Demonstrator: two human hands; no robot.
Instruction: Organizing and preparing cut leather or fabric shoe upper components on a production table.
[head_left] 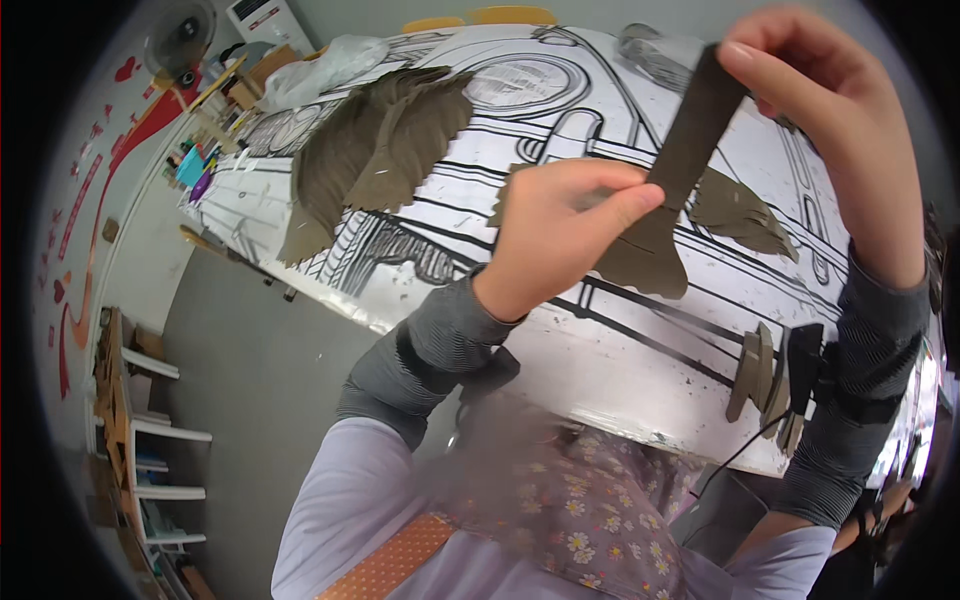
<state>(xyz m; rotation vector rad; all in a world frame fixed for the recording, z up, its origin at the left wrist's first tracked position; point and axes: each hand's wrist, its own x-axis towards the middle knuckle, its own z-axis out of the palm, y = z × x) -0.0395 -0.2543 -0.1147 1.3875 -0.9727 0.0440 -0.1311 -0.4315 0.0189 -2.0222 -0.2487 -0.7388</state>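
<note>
At left, we see layered brown pieces (385, 150) on the surface (620, 350). Next, the left hand (570, 225) closes its grip on a brown strip (694, 132) over the surface; its long axis slants up rightward, its upper end clamped in the grip of the right hand (830, 95).

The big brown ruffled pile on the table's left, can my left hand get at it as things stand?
Probably yes, once freed: your left hand is pinching the brown strip, but nothing seems to block the way across the drawn sheet to the pile.
</note>
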